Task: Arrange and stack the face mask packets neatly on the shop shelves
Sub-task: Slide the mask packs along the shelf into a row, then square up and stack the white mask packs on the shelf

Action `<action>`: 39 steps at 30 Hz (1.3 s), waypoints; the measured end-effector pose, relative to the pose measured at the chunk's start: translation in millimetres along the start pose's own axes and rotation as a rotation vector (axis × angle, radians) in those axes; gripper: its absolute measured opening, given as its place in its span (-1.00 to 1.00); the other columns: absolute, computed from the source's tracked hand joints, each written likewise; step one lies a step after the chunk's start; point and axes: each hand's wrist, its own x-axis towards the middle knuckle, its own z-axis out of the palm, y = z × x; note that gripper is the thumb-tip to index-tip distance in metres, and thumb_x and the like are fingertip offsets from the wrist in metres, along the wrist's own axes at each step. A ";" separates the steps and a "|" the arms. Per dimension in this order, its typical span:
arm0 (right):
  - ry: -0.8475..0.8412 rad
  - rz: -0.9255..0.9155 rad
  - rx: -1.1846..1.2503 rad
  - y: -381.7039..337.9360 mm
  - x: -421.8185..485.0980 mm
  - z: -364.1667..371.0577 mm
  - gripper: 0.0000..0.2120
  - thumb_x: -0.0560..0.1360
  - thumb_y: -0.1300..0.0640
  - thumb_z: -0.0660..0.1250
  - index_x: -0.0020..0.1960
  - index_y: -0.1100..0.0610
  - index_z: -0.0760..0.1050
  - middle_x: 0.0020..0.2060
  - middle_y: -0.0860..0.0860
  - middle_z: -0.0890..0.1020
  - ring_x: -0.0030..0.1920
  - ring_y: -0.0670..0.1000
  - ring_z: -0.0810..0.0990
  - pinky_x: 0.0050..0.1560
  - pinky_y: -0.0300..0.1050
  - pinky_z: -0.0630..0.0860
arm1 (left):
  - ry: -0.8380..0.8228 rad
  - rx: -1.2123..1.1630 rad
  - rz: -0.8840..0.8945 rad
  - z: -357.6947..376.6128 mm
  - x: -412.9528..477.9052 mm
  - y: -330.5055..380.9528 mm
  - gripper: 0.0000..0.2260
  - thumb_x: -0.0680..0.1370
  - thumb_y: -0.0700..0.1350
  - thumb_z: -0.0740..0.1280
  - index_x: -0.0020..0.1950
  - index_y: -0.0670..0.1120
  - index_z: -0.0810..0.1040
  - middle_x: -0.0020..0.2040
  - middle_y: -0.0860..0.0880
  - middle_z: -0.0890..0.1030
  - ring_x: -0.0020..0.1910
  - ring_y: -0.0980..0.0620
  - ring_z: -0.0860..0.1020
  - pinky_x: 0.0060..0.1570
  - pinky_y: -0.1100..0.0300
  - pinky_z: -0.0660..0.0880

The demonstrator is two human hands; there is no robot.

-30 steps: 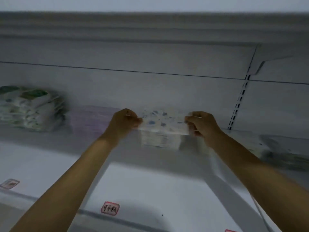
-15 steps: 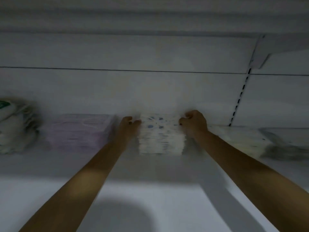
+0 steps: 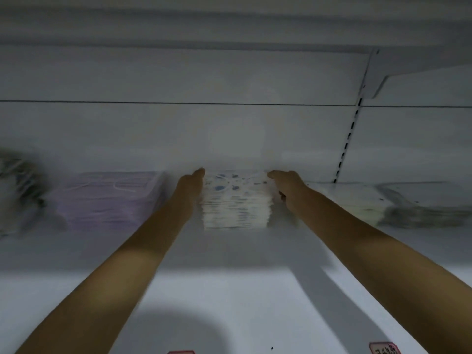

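Note:
A stack of white face mask packets with blue spots (image 3: 236, 203) stands on the white shelf (image 3: 229, 249) against the back wall. My left hand (image 3: 191, 183) lies flat against the stack's left side, fingers straight. My right hand (image 3: 286, 183) presses against its right side, fingers pointing inward along the top edge. Neither hand lifts the stack; both flank it and touch it.
A lilac mask stack (image 3: 107, 198) sits left of my left arm. A green-patterned pile (image 3: 18, 185) is at the far left. Pale and dark packets (image 3: 398, 203) lie at the right. The shelf above (image 3: 229, 26) hangs overhead, and a slotted upright (image 3: 347, 141) runs down the back wall.
The spotted packet held between both hands came down onto the stack. My hands let it go and now press the stack's sides. The view moved closer and rightward.

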 end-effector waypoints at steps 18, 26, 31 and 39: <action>0.263 -0.582 -1.040 35.4 -140.1 -270.3 -0.23 0.49 -0.18 0.31 0.54 0.14 0.10 0.46 0.13 0.31 0.41 0.16 0.32 0.35 0.03 0.33 | -0.287 0.867 0.949 176.0 -215.3 39.1 -0.45 0.61 0.01 0.23 0.56 0.00 0.13 0.50 -0.08 0.29 0.45 -0.08 0.27 0.35 0.07 0.32; 0.428 -0.313 -1.253 142.6 -232.4 -504.9 -0.27 0.53 -0.22 0.23 0.54 0.12 0.09 0.45 0.10 0.34 0.41 0.16 0.33 0.33 0.06 0.31 | -0.692 0.966 1.071 357.3 -377.6 -6.5 -0.35 0.54 0.09 0.27 0.56 -0.03 0.11 0.54 -0.03 0.21 0.49 -0.07 0.20 0.40 -0.01 0.26; 0.495 -0.152 -1.279 193.9 -286.4 -611.6 -0.27 0.52 -0.22 0.22 0.55 0.10 0.08 0.44 0.09 0.35 0.38 0.15 0.38 0.25 0.06 0.42 | -0.847 0.955 1.185 438.6 -462.8 -17.2 -0.33 0.57 0.03 0.26 0.59 -0.04 0.01 0.59 -0.01 0.07 0.54 -0.02 0.10 0.45 0.09 0.16; 0.543 -0.029 -1.125 241.1 -295.9 -697.6 -0.30 0.52 -0.23 0.24 0.53 0.07 0.13 0.43 0.07 0.33 0.37 0.09 0.38 0.27 0.06 0.42 | -0.931 0.960 1.292 521.2 -513.3 -24.4 -0.35 0.59 0.07 0.24 0.58 -0.02 0.02 0.58 -0.01 0.09 0.53 -0.03 0.12 0.42 0.05 0.20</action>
